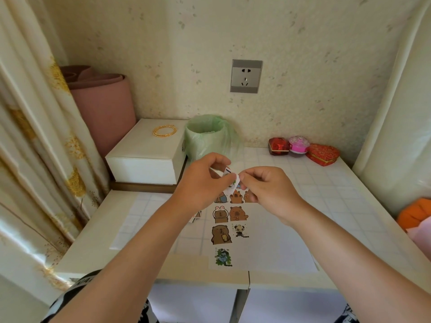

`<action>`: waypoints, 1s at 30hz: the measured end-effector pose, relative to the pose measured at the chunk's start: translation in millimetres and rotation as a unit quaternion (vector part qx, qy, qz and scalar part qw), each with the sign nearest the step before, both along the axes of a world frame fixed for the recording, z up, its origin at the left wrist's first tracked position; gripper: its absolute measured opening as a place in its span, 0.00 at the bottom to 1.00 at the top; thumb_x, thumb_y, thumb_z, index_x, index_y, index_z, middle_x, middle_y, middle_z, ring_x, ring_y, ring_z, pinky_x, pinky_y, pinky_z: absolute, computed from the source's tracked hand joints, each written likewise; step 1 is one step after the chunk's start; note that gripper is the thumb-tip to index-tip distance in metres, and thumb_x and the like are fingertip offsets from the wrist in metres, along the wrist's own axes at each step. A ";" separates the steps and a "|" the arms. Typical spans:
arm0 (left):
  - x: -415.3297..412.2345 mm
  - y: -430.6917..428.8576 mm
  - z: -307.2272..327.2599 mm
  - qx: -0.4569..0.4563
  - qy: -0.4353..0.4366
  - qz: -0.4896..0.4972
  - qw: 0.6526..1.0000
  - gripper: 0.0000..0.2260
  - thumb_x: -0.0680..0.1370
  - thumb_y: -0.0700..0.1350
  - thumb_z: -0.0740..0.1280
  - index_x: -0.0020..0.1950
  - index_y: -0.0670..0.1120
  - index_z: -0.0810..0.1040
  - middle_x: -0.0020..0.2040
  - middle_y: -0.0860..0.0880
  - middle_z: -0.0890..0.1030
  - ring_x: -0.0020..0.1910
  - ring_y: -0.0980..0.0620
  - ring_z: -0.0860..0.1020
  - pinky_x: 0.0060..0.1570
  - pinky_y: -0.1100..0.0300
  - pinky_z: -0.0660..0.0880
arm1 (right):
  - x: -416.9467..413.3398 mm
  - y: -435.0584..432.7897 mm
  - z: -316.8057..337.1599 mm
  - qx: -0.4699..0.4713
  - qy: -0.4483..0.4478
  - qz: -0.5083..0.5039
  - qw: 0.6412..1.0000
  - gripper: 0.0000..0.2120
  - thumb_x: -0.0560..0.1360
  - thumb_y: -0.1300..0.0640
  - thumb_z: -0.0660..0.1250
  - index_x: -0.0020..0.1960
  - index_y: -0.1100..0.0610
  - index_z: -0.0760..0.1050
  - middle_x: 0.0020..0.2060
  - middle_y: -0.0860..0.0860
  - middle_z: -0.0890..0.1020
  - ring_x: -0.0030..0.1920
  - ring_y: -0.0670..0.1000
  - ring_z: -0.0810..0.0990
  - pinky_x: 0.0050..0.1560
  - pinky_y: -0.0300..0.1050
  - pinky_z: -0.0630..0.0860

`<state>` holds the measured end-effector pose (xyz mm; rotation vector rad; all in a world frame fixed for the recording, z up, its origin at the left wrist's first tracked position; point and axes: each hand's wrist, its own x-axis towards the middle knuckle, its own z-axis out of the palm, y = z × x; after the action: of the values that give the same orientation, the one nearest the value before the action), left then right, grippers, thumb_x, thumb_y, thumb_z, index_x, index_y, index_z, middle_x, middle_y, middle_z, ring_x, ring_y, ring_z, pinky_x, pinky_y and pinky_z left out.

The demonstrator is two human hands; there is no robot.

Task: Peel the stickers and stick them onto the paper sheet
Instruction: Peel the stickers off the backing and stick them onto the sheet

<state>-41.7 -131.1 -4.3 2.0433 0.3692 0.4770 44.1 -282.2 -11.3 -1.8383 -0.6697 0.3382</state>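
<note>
One sticker (235, 181) pinched: left hand (205, 181), right hand (268, 188).

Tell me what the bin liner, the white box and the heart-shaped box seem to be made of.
Bin liner: thin translucent green plastic film, crinkled and slightly glossy. White box: probably matte coated board or faux leather, judging by its smooth, even faces and crisp edges. Heart-shaped box: red patterned fabric, likely brocade, with gold edging.

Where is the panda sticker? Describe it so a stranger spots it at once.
Find the white paper sheet on the table. On it, the panda sticker sits beside the large capybara sticker. It alone is black and white; its neighbours are brown.
</note>
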 end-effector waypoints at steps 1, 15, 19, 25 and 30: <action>0.1 -0.8 -1.4 0.040 -0.012 0.019 0.999 0.09 0.74 0.50 0.74 0.50 0.58 0.77 0.45 0.58 0.79 0.41 0.60 0.78 0.42 0.66 0.75 | -0.6 0.3 0.6 -0.001 -0.006 -0.006 1.000 0.10 0.80 0.58 0.65 0.42 0.56 0.82 0.24 0.42 0.77 0.24 0.44 0.71 0.33 0.39 0.71; 6.0 -7.6 -4.7 -0.007 0.027 0.001 1.000 0.04 0.75 0.48 0.73 0.41 0.52 0.86 0.37 0.56 0.85 0.38 0.55 0.83 0.41 0.59 0.79 | 0.0 2.8 -9.8 -0.027 -0.132 -0.061 0.989 0.08 0.78 0.55 0.68 0.42 0.49 0.83 0.33 0.41 0.84 0.33 0.42 0.82 0.39 0.44 0.80; 7.2 -9.1 -5.7 -0.011 0.032 0.008 0.999 0.04 0.74 0.47 0.71 0.39 0.51 0.83 0.34 0.56 0.83 0.33 0.55 0.81 0.37 0.63 0.77 | -2.4 3.8 -10.8 -0.020 -0.133 -0.053 0.990 0.07 0.78 0.56 0.68 0.43 0.49 0.83 0.32 0.40 0.83 0.32 0.39 0.82 0.36 0.36 0.76; 8.8 -6.4 -4.9 0.010 0.039 0.002 0.999 0.06 0.75 0.45 0.68 0.38 0.50 0.79 0.35 0.54 0.82 0.36 0.55 0.81 0.37 0.63 0.76 | -3.1 7.5 -14.8 0.002 -0.087 -0.053 0.995 0.07 0.78 0.55 0.67 0.43 0.50 0.82 0.32 0.38 0.82 0.34 0.43 0.82 0.42 0.47 0.82; 3.7 4.8 -7.3 -0.039 0.062 -0.026 0.997 0.06 0.77 0.41 0.65 0.42 0.47 0.79 0.45 0.49 0.85 0.42 0.51 0.84 0.33 0.60 0.79 | -4.9 4.7 -9.0 -0.005 -0.057 -0.047 0.997 0.08 0.79 0.58 0.66 0.45 0.54 0.82 0.31 0.44 0.81 0.28 0.40 0.78 0.30 0.32 0.71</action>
<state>-38.0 -126.3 -11.6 2.0072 0.4009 0.3001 39.2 -277.5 -20.3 -1.9012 -0.6578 0.1766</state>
